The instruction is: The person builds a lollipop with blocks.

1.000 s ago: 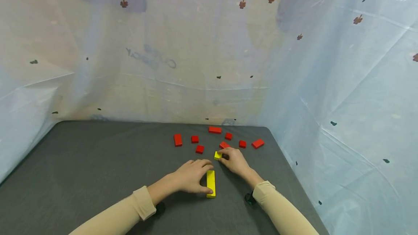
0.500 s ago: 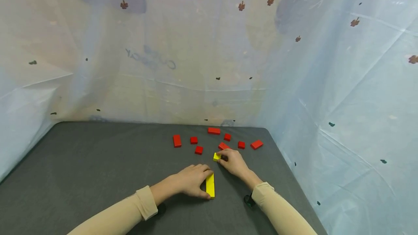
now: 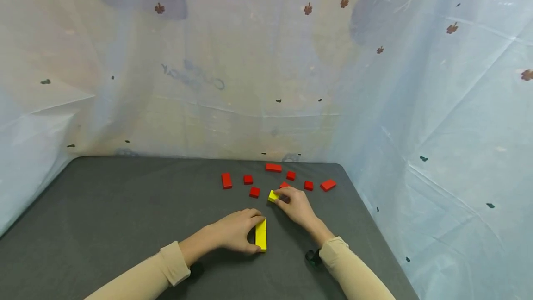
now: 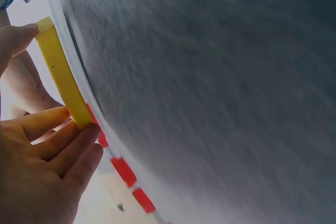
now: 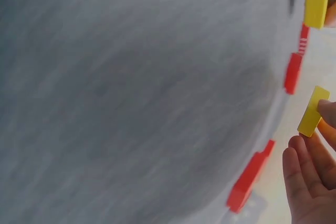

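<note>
My left hand (image 3: 237, 231) grips a long yellow block (image 3: 261, 236) by its two ends, thumb at the near end and fingertips at the far one. In the left wrist view the long yellow block (image 4: 63, 74) appears raised off the table. Ahead and to the right, my right hand (image 3: 297, 205) pinches a small yellow block (image 3: 272, 196) between thumb and fingers. The right wrist view shows the small yellow block (image 5: 314, 111) under the thumb, other fingers extended. Just behind the right fingers lies a red block (image 3: 284, 184), partly hidden.
Several more red blocks lie scattered toward the back, among them a small square one (image 3: 254, 192), a longer one (image 3: 226, 180) at left and another (image 3: 328, 185) at right. The dark table (image 3: 137, 212) ends at a pale plastic sheet (image 3: 233, 133) behind and on the right.
My left fingers have closed on the long yellow block, and it has shifted left. The small yellow block has moved slightly left in my right hand and turned. The red blocks stay put.
</note>
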A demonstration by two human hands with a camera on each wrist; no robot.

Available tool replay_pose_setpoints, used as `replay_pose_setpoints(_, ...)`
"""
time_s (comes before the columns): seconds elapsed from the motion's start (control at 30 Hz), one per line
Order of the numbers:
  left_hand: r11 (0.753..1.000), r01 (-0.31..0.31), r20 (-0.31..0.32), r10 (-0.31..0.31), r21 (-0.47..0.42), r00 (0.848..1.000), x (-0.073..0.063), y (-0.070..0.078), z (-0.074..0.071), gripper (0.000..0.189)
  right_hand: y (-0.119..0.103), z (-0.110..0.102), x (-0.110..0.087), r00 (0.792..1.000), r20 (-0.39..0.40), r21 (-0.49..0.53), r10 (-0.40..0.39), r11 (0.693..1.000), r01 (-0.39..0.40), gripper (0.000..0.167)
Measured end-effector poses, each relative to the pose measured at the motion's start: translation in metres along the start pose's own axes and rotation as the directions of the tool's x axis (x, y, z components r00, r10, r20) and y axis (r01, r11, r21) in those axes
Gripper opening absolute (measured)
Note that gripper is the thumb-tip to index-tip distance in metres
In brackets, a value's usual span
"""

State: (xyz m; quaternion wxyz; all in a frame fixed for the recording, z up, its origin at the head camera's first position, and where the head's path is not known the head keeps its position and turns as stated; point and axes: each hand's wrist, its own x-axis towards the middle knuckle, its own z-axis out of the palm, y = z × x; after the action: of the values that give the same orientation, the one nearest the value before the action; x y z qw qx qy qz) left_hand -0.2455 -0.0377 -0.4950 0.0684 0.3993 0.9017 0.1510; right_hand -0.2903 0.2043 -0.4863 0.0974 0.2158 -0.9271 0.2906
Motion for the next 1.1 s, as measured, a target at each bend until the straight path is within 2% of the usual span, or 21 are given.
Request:
replay_pose_setpoints(0.23,1.000,0.022,-0.066,-0.020,0.020,0.998,-0.027,-0.015,-0.012,0.084,-0.027,0.005,0.008,0.997,-0.058,0.101,-0.048,0.993,0.053,0.027)
replay_pose_setpoints(0.43,0.998,0.033,-0.093,-0.028,0.058,0.995,-0.054,-0.025,-0.018,0.084,-0.050,0.011,0.014,0.994,-0.053,0.156,-0.097,0.982,0.104,0.027)
replay_pose_setpoints(0.73,0.996,0.067,-0.063,-0.064,0.058,0.996,-0.092,-0.036,-0.018,0.084,-0.070,0.030,0.018,0.987,0.021,0.167,-0.162,0.973,0.156,0.027)
replay_pose_setpoints(1.1,0.997,0.078,-0.059,-0.076,0.021,0.995,-0.116,-0.041,-0.013,0.081,-0.091,0.047,0.015,0.969,0.140,0.133,-0.204,0.974,0.185,0.026)
